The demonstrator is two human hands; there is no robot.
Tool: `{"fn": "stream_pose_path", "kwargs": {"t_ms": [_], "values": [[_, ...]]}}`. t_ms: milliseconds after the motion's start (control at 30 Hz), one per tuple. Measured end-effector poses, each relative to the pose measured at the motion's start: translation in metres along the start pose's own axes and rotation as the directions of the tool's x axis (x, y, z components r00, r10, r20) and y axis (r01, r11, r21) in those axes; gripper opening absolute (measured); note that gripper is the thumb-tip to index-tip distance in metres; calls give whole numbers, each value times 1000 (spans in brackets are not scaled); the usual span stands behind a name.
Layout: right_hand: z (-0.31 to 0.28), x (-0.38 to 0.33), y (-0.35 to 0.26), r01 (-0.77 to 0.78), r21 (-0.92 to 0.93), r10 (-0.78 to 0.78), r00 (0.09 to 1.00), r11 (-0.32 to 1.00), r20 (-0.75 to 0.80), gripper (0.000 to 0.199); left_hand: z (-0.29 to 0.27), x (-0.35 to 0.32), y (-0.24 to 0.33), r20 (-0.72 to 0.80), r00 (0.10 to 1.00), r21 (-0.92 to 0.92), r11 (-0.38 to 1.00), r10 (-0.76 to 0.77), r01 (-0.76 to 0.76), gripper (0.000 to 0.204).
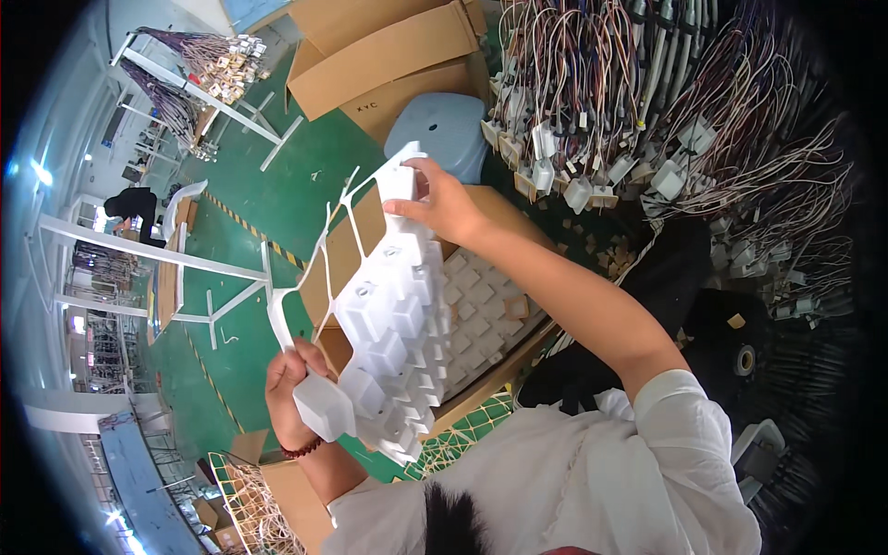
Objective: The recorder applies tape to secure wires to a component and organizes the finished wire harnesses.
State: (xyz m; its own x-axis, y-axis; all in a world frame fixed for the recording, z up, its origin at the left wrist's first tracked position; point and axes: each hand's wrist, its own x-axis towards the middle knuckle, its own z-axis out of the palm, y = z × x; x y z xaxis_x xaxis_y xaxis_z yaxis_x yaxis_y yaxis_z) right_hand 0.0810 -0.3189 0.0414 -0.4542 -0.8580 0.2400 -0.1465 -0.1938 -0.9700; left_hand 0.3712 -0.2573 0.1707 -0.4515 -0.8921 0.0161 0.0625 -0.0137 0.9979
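A white moulded plastic tray [388, 314] hangs tilted between my two hands, with rows of box-shaped pockets along one side and a thin open lattice along the other. My left hand [294, 377] grips its lower left part, at a curved strip beside one larger block. At the top end, my right hand [433, 201] pinches the upper corner between thumb and fingers. Behind and below the tray stands an open cardboard box [513, 215], with many white square pieces [476, 310] inside. The tray hides part of this box.
Bundles of wires with white connectors [638, 83] hang at the upper right. A blue-grey stool [439, 129] and a large cardboard box [388, 55] stand beyond the tray. Wires fill a netted container [254, 504] at lower left. Far left, a person [137, 211] bends over.
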Motion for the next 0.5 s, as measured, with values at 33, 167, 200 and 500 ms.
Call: {"fn": "stream_pose_path", "kwargs": {"t_ms": [33, 167, 200, 500], "values": [[-4, 1, -3, -4, 30, 2, 999, 1000, 49, 75, -2, 0, -3, -29, 999, 3, 1000, 29, -29, 35], [-46, 3, -15, -134, 439, -30, 938, 888, 346, 40, -20, 8, -3, -157, 987, -281, 960, -24, -21, 37], [-63, 7, -15, -210, 598, 3, 945, 774, 327, 38, -25, 10, -2, -162, 987, -279, 960, -21, -26, 34], [-155, 14, 29, -337, 939, -546, 776, 64, 315, 40, -20, 15, 2, 171, 979, -292, 955, 108, -54, 33]]}}
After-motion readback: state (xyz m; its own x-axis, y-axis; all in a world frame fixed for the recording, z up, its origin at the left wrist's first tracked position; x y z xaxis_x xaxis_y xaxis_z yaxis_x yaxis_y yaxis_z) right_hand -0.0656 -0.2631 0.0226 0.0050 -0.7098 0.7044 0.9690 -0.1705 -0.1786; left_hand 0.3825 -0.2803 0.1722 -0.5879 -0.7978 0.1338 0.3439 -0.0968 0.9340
